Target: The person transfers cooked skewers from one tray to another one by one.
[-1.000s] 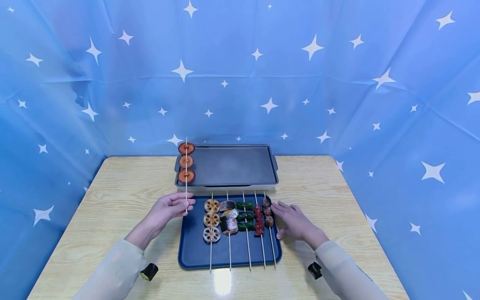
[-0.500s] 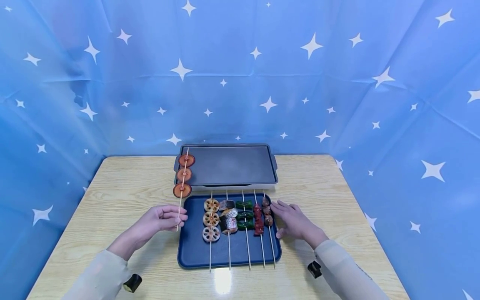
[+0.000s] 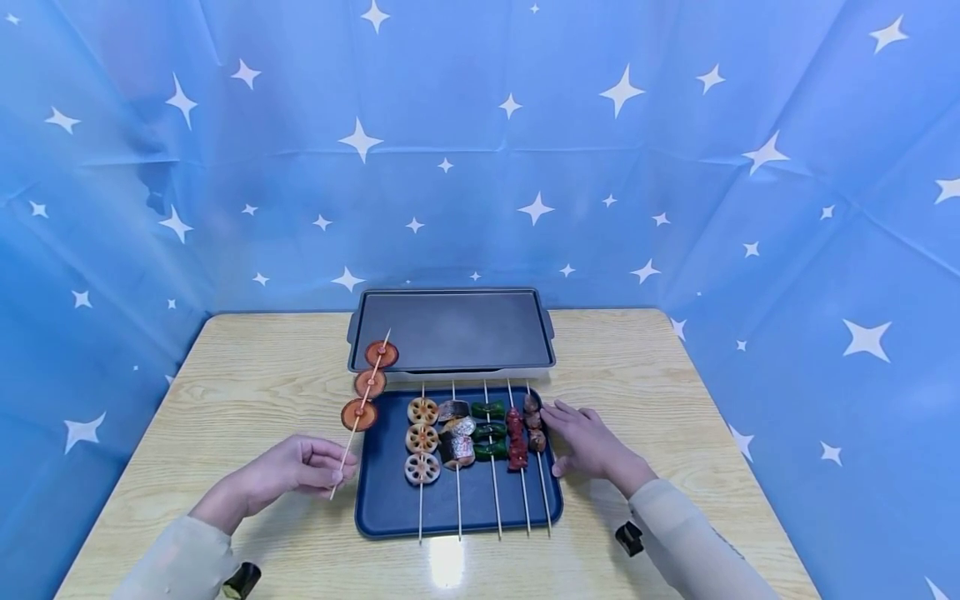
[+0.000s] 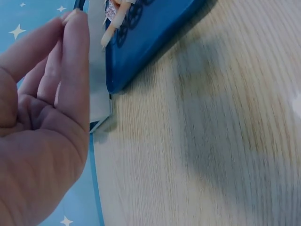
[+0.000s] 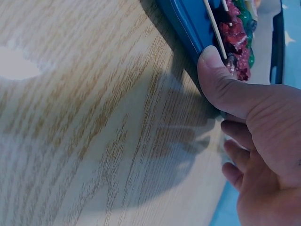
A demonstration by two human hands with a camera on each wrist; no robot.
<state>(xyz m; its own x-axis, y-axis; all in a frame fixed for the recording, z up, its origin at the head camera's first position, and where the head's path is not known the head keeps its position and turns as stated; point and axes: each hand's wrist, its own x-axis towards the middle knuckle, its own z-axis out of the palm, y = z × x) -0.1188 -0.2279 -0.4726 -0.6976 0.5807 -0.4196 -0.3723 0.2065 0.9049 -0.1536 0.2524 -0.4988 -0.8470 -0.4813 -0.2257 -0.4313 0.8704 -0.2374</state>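
Observation:
My left hand (image 3: 288, 473) pinches the bare lower end of a wooden skewer (image 3: 371, 383) with three round, orange-brown slices like mushroom caps. It is held tilted, its tip over the near left corner of the dark griddle (image 3: 457, 329) and its lowest slice beside the blue tray (image 3: 390, 508). In the left wrist view the left fingertips (image 4: 75, 21) meet, and the skewer is mostly hidden. My right hand (image 3: 592, 446) rests at the tray's right edge, thumb (image 5: 211, 59) on the rim and fingers spread, beside the brown meatball-like skewer (image 3: 535, 425).
Across the tray lie a lotus root skewer (image 3: 422, 439), a fish-like skewer with silvery skin (image 3: 457, 433), a green pepper skewer (image 3: 490, 431) and a red meat skewer (image 3: 517, 437). Their sticks overhang the tray's near edge. A starry blue curtain (image 3: 450, 192) stands behind the wooden table (image 3: 637, 358).
My left hand has drawn the skewer back toward me and left, off most of the griddle, and the skewer now leans to the right. The right hand stays at the tray.

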